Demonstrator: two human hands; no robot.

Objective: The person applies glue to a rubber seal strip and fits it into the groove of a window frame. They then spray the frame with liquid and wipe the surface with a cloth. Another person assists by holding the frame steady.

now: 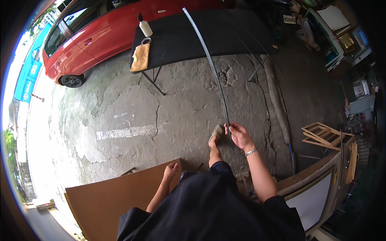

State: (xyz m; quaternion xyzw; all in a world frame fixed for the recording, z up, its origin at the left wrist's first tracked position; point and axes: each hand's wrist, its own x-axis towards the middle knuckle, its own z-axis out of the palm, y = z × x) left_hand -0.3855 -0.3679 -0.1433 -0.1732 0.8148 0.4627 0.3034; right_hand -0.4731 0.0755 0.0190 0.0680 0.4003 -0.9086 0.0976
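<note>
My right hand (pixel 240 135) is closed around the lower end of a long, thin grey strip (pixel 211 64), pinched between thumb and fingers. From there the strip runs up and leftward, and its far end overlaps the black table (pixel 181 40) in the picture. Whether it touches the tabletop I cannot tell. My left hand (pixel 171 170) hangs low on the left with its fingers curled in and nothing visible in them. Just beneath it in the picture is the upper edge of a large brown board (pixel 116 197); contact between them is unclear.
On the table's left end are a white bottle with a black top (pixel 145 26), a roll of tape (pixel 146 41) and an orange cloth (pixel 140 57). A red car (pixel 96 40) stands behind. Wooden frames (pixel 325 135) lie at right, near a whitish panel (pixel 311 201). The concrete floor is cracked.
</note>
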